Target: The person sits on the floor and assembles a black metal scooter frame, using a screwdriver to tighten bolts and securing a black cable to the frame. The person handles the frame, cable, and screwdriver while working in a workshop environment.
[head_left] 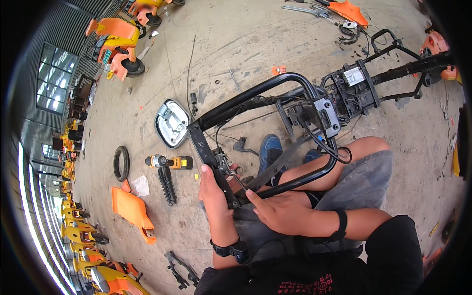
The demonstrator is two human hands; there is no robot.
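Observation:
A black tubular scooter frame stretches across my lap toward the upper right. My left hand grips the dark plate at its near left end, thumb along the outer side and most other fingers hidden behind. A metal latch-like mechanism sits on the inner side of that plate. My right hand lies beside the lower tube, its fingertips closed on a thin metal rod that slants toward the mechanism; the grip is partly hidden.
Left of the frame lie a yellow-black cordless power tool, a black coil-spring shock absorber, a tyre, an orange panel and a white-lined shell. My blue shoe rests beneath the frame. Yellow-orange scooters line the left.

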